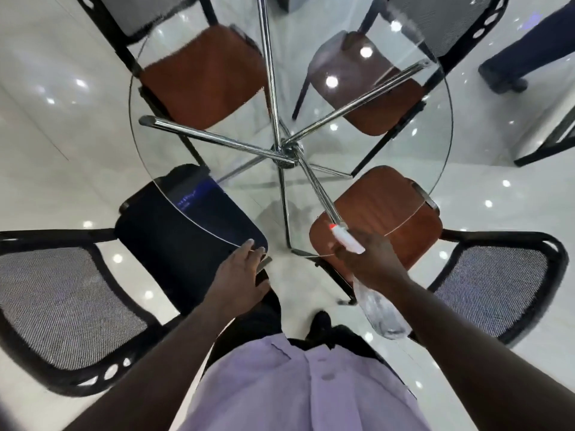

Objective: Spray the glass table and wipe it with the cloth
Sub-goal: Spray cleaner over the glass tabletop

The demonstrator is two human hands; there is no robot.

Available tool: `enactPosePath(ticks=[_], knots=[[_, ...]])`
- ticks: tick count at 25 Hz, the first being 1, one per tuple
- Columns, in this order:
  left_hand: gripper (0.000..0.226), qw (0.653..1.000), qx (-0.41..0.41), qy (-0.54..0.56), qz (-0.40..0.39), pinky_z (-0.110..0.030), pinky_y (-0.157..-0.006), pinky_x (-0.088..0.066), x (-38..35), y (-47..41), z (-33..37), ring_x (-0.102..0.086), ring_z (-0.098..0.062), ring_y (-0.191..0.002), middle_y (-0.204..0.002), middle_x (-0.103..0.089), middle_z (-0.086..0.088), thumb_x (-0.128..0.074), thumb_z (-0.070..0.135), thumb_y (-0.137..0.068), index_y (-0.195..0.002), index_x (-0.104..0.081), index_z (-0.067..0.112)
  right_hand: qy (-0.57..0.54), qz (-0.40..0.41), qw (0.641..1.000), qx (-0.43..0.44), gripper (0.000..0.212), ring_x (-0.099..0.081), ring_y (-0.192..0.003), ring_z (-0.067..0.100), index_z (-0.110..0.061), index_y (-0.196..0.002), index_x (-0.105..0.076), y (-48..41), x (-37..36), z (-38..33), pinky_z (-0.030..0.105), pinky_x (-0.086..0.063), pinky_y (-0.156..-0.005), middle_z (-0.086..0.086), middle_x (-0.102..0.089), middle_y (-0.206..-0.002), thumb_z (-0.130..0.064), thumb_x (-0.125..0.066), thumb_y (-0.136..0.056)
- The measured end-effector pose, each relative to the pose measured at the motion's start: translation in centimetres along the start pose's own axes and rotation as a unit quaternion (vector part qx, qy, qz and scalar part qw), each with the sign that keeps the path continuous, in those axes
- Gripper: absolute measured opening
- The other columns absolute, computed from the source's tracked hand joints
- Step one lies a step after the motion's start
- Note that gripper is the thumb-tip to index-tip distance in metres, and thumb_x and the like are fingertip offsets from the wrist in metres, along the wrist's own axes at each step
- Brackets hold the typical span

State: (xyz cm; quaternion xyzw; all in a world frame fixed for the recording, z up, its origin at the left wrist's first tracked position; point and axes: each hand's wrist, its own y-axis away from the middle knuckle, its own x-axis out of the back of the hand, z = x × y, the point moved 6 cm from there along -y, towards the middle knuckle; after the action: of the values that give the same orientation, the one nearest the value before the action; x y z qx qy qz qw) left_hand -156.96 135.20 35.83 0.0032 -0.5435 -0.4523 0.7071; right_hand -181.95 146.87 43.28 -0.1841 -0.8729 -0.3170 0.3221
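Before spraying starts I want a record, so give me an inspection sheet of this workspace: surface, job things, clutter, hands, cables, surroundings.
Surface: round glass table, chrome legs showing through it.
Job's things: spray bottle in the right hand, nozzle toward the glass; cloth not seen.
Clutter: nothing seen on the glass.
Hands: left hand with straight fingers on the near rim; right hand grips the bottle.
Cables: nothing seen.
Surroundings: four chairs around the table, seats partly under the glass; glossy white floor; another person's leg at far right.
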Motion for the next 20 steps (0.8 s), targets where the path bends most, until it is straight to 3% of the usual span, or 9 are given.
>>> enactPosePath(ticks=[2,5,11,14,17,20], knots=[[0.081,0.998,-0.002,-0.068,0.010,-0.051,-0.124,-0.027,0.3,-0.1,-2.0,-0.024,-0.030,-0.157,-0.173,-0.015,-0.011,-0.067,0.047,-0.091,-0.159,-0.036,0.016,0.039,-0.051,0.996,0.065,0.027,-0.068,-0.055,0.019,-0.025,-0.094,-0.064,-0.8,-2.8,-2.5,0.037,-0.056,-0.052,-0.001,-0.070,-0.073,-0.049,-0.076,-0.094],[0.085,0.992,-0.030,-0.124,-0.006,-0.057,-0.117,-0.036,0.4,-0.1,-4.4,-0.033,-0.034,-0.154,-0.171,-0.022,-0.013,-0.075,0.045,-0.082,-0.155,-0.044,0.016,0.106,-0.058,0.983,0.135,0.029,-0.062,-0.061,0.022,-0.031,-0.086,-0.054,-2.1,-5.7,-6.4,0.037,-0.050,-0.055,-0.006,-0.063,-0.072,-0.051,-0.073,-0.094],[0.067,0.995,-0.007,-0.096,0.013,-0.049,-0.113,-0.043,1.4,-1.4,-4.0,-0.049,-0.033,-0.143,-0.159,-0.044,-0.014,-0.076,0.039,-0.082,-0.142,-0.058,0.015,0.144,-0.108,0.974,0.139,0.034,-0.065,-0.076,0.020,-0.025,-0.105,-0.060,-3.1,-5.7,-6.5,0.030,-0.046,-0.061,-0.007,-0.066,-0.089,-0.056,-0.070,-0.095],[0.061,0.996,-0.021,-0.082,0.024,-0.049,-0.113,-0.043,2.2,-3.5,-1.5,-0.048,-0.031,-0.142,-0.157,-0.046,-0.011,-0.074,0.037,-0.084,-0.140,-0.060,0.016,0.158,-0.107,0.978,0.086,0.027,-0.060,-0.067,0.014,-0.028,-0.109,-0.063,-2.6,-2.8,-1.3,0.021,-0.039,-0.053,-0.011,-0.060,-0.081,-0.053,-0.066,-0.099],[0.065,0.993,-0.060,-0.098,-0.012,-0.052,-0.118,-0.037,2.2,-6.6,2.5,-0.036,-0.032,-0.149,-0.165,-0.033,-0.008,-0.070,0.037,-0.087,-0.147,-0.053,0.020,0.132,-0.062,0.989,0.026,0.031,-0.065,-0.059,0.012,-0.028,-0.107,-0.064,-2.8,1.2,4.8,0.034,-0.055,-0.055,-0.008,-0.067,-0.073,-0.056,-0.065,-0.095],[0.072,0.987,-0.065,-0.131,-0.064,-0.054,-0.124,-0.028,1.6,-9.2,6.5,-0.019,-0.031,-0.156,-0.172,-0.011,-0.004,-0.062,0.045,-0.093,-0.158,-0.036,0.025,0.078,0.037,0.995,-0.052,0.020,-0.068,-0.063,0.026,-0.022,-0.104,-0.074,-3.3,4.6,10.3,0.036,-0.049,-0.060,0.001,-0.070,-0.073,-0.038,-0.070,-0.093]])
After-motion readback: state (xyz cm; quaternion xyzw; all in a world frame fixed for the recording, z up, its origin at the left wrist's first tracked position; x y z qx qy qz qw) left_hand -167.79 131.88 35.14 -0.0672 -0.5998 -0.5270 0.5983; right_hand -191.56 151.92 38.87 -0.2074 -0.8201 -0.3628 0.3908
